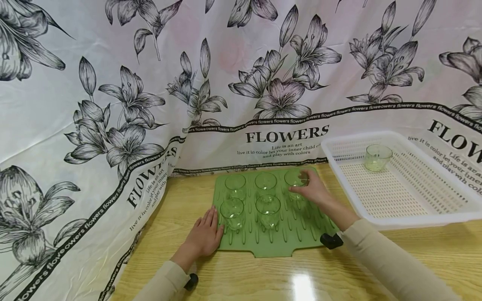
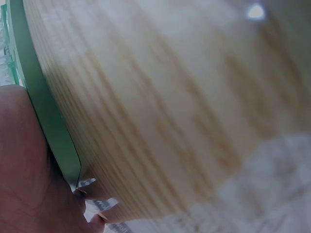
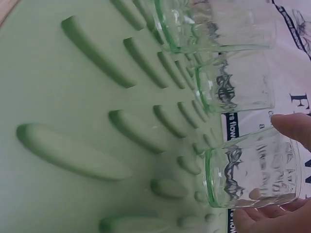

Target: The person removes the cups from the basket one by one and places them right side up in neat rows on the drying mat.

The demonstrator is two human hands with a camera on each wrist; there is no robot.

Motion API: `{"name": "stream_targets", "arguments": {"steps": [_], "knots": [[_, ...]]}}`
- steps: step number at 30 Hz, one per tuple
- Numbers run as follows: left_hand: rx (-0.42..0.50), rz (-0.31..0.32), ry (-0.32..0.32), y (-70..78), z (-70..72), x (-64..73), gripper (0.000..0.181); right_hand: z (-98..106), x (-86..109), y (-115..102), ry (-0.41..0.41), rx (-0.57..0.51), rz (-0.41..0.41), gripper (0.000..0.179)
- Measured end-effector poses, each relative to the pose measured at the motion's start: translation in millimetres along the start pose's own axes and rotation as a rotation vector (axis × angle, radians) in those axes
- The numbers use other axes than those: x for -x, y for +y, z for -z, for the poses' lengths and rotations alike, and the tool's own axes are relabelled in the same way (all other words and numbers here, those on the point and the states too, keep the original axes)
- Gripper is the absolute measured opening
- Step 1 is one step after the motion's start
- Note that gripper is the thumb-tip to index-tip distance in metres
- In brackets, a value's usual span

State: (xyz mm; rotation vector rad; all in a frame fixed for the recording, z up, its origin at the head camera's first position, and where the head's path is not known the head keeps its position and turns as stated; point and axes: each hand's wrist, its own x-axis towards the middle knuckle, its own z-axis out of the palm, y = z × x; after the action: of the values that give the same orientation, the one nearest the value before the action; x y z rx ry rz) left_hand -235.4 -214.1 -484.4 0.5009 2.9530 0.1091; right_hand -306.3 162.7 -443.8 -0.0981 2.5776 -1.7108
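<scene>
At the far right corner of the green ridged mat (image 1: 305,234), my right hand (image 1: 314,190) grips a clear green-tinted glass (image 3: 260,170) between thumb and fingers. The glass is upright, its base at the mat. My left hand (image 1: 205,235) lies with straight fingers along the mat's left edge, the fingertips on it. In the left wrist view part of that hand (image 2: 24,150) shows beside the mat's green edge (image 2: 51,114). Two more glasses stand in the back row, a middle one (image 1: 265,184) and a left one (image 1: 235,186). A front left glass (image 1: 232,213) and a front middle glass (image 1: 268,211) stand nearer.
A white plastic basket (image 1: 342,179) stands on the wooden table (image 1: 241,276) right of the mat, with one glass (image 1: 378,159) inside near its back. A flower-printed cloth (image 1: 211,146) hangs behind and along the left.
</scene>
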Motion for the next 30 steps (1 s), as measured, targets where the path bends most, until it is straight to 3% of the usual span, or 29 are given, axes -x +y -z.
{"name": "stream_targets", "arguments": {"steps": [20,26,30], "knots": [[-0.002,0.004,0.000,-1.1,-3.2,-1.0,0.066,-0.8,0.4,1.0,-0.023,0.008,-0.014,0.096],[0.010,-0.006,0.008,-2.6,-3.7,-1.4,0.067,3.8,1.8,-1.9,-0.028,0.079,0.013,0.111],[-0.011,0.001,0.005,-4.7,-8.1,-3.2,0.067,5.6,3.9,-5.5,-0.002,0.115,0.024,0.110]]}}
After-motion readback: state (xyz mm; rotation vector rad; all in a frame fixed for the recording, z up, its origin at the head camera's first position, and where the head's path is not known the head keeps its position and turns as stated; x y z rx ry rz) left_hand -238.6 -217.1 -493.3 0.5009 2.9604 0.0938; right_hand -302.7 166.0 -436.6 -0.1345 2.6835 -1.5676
